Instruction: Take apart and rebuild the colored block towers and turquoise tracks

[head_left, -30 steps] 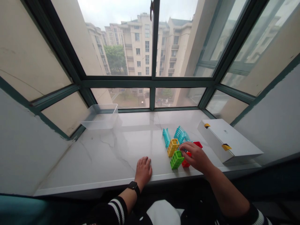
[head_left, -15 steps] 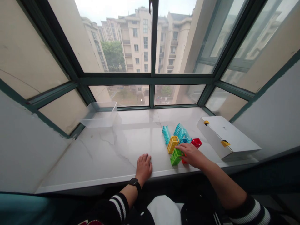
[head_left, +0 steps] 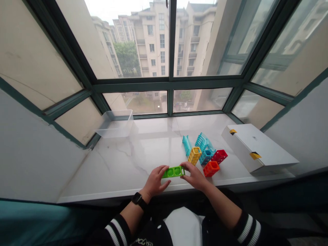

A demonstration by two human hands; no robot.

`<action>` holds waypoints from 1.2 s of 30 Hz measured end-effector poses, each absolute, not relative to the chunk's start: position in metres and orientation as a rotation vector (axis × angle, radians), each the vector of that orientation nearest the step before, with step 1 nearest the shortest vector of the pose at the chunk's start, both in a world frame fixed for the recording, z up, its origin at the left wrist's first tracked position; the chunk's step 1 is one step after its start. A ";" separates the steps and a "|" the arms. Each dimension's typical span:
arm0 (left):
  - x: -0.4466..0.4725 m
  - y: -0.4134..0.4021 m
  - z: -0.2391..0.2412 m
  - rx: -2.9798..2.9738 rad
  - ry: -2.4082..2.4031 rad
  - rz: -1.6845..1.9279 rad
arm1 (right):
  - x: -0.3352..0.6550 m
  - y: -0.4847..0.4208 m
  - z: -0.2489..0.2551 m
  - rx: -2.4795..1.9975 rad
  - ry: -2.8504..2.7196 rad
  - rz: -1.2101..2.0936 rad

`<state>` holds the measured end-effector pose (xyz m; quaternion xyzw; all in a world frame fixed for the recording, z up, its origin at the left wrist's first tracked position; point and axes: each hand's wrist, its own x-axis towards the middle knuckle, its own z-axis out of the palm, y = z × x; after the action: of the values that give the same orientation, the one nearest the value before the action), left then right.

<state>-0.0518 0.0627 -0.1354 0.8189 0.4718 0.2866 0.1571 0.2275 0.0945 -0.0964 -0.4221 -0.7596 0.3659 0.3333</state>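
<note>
A green plastic toy block (head_left: 173, 172) with round holes along its side lies lengthwise between my hands, above the front of the sill. My left hand (head_left: 155, 180) has its fingers closed on the block's left end, the thumb below. At the right end, my right hand (head_left: 196, 176) pinches it between thumb and fingers. Just beyond my right hand stand a yellow block (head_left: 194, 155), a blue block (head_left: 205, 157), an orange-red block (head_left: 211, 168) and a red block (head_left: 219, 156). Behind them are light-blue ribbed plastic pieces (head_left: 202, 140).
A white marble-patterned sill (head_left: 123, 171) carries everything. On its back left sits a clear plastic bin (head_left: 116, 129). To the right lies a white box (head_left: 261, 147) with yellow-and-black tabs. Window frames (head_left: 170, 84) close off the back.
My right hand has lifted the green block from beside the others and brought it left, turned onto its side. My left hand has risen from the sill and taken its other end.
</note>
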 end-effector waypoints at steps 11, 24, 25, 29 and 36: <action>-0.046 0.091 -0.141 2.487 1.627 0.268 | 0.196 0.119 -0.147 -1.153 -2.319 0.765; -0.026 0.113 -0.146 2.249 1.931 0.156 | 0.197 0.115 -0.169 -1.465 -2.316 0.522; -0.025 0.115 -0.147 2.231 1.948 0.158 | 0.197 0.114 -0.168 -1.480 -2.347 0.485; -0.022 0.120 -0.150 2.208 1.997 0.170 | 0.189 0.113 -0.161 -1.549 -2.490 0.358; -0.020 0.124 -0.159 2.202 2.079 0.216 | 0.170 0.116 -0.157 -1.739 -2.524 0.268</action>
<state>-0.0202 0.1238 -0.1591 0.7243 0.6838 0.0711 0.0524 0.1700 0.1163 -0.1570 -0.5649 -0.8199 0.0871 0.0323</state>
